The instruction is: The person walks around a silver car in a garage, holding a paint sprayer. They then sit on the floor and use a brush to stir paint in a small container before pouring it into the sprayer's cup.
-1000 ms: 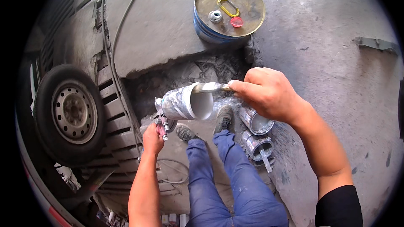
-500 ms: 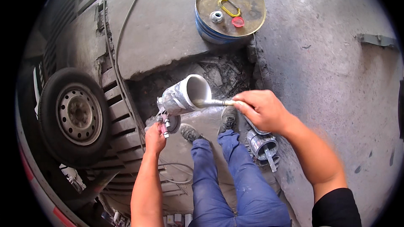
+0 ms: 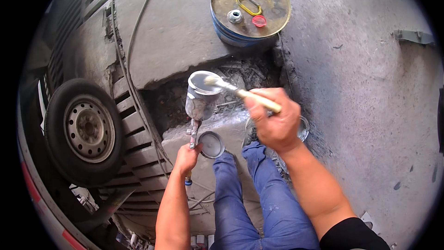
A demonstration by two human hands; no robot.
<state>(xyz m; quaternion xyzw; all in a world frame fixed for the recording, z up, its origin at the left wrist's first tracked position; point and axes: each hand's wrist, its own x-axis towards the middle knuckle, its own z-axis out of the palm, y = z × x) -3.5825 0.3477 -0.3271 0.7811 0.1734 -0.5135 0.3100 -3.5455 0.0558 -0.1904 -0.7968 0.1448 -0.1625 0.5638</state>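
Note:
My left hand is closed round the handle of a paint spray gun, its paint-smeared cup standing almost upright with the open mouth up. Beside the fingers is a round, shallow lid, its inner side showing; it seems to be held by the same hand. My right hand grips a paintbrush by its pale wooden handle. The pale bristles sit over the cup's mouth, at its right rim. Whether they touch the rim I cannot tell.
A blue drum ahead carries a yellow carabiner, a small metal fitting and a red cap. Below it lies a debris-filled pit. A wheel and a hose are at left. My right hand partly hides a container.
The cup has gone from tilted sideways to nearly upright. The paintbrush has come out of its mouth to the rim, turned bristles up-left. The lid now shows right of my left hand.

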